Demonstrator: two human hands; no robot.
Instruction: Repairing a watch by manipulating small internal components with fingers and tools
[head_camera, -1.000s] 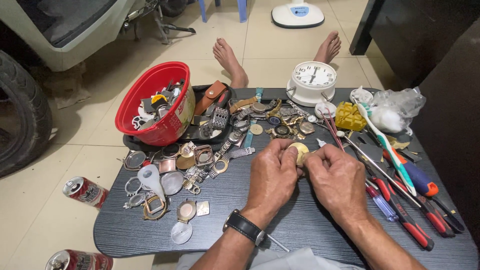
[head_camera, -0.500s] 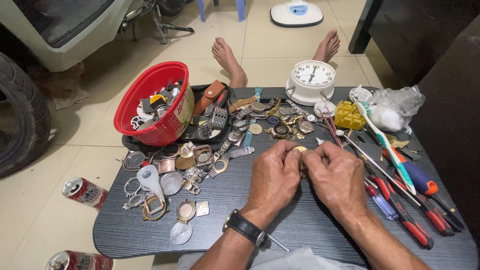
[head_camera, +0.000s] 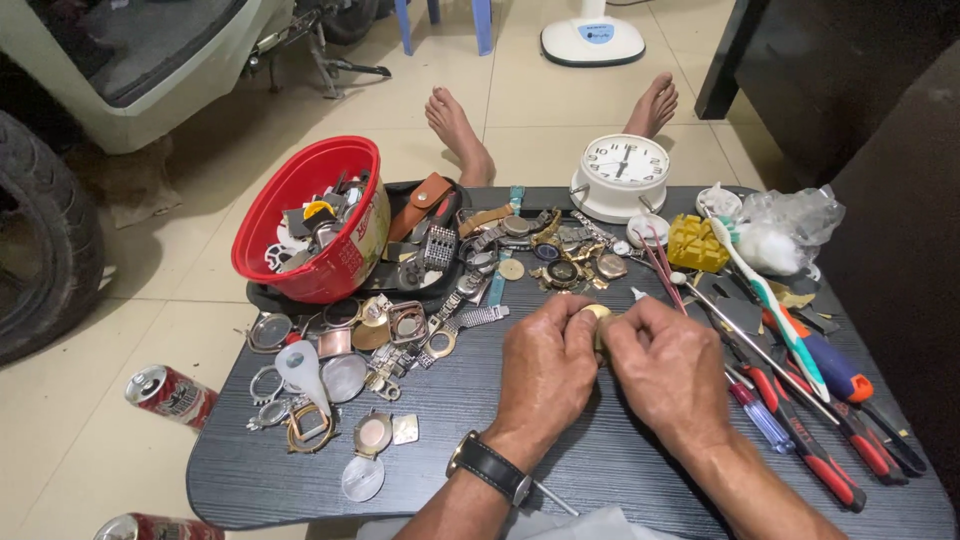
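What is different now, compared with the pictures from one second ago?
Little changed. Both hands closed more tightly around the small gold watch case, so less of it shows between the left hand and right hand. The red basket, white clock and screwdrivers stayed in place.

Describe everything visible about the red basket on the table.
The red basket looks like glossy plastic, round with a rolled rim. It lies tipped, its opening facing up and toward the camera, at the table's far left on a dark tray. Inside sit jumbled small parts in black, white and yellow. A printed label shows on its lower side. Neither hand touches it.
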